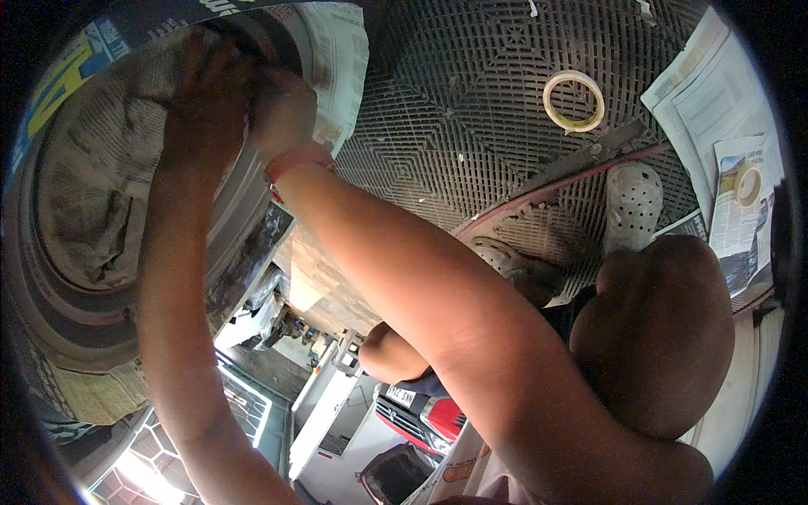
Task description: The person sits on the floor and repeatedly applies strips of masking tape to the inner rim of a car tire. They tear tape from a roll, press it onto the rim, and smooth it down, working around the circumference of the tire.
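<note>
At the upper left, both hands work close together against a rounded, ridged dark frame (80,324) with newspaper around it. My left hand (209,80) reaches onto a wrinkled grey sheet (88,181) that fills the frame. Shadow blurs its fingers, so their pose is unclear. Just to its right is my right hand (284,109), with a red band on its wrist. It looks closed, its fingertips turned toward the left hand; whatever they pinch is hidden. A newspaper sheet (341,80) hangs along the frame's right side, beside the right hand.
A roll of masking tape (574,102) lies on a dark grid floor mat (421,109). At right, a second tape roll (747,185) rests on newspapers (715,93). My feet wear perforated clogs (634,202). A red car (421,421) stands behind, near bright ceiling lights (147,480).
</note>
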